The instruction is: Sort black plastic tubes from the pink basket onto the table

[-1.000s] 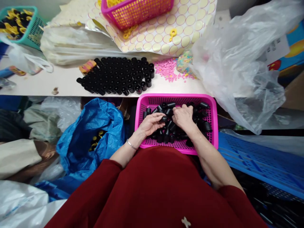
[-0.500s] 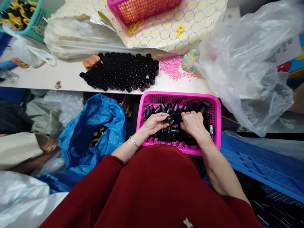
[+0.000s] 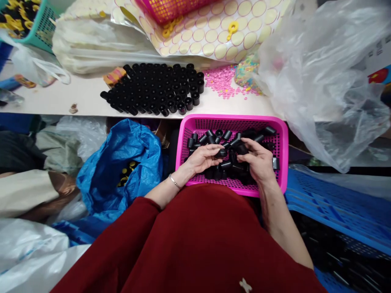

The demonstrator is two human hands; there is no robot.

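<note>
A pink mesh basket (image 3: 282, 134) rests on my lap, filled with several loose black cylindrical caps (image 3: 227, 136). My left hand (image 3: 202, 158) lies inside the basket with its fingers curled round a black cap (image 3: 221, 153). My right hand (image 3: 259, 158) is beside it, fingers bent and pinching black caps at the middle of the pile. On the white table edge ahead, several black caps (image 3: 155, 87) stand upright in a packed block.
A blue plastic bag (image 3: 122, 162) with yellow and black parts hangs open at my left knee. Pink beads (image 3: 221, 79) lie scattered on the table. A large clear plastic bag (image 3: 317, 73) covers the right. A teal basket (image 3: 36, 28) sits far left, blue crates (image 3: 336, 203) at right.
My right hand has drawn back from the far side of the pile toward me and turned, fingers now pinching caps. The left hand stayed put holding a cap. The view shifted slightly.
</note>
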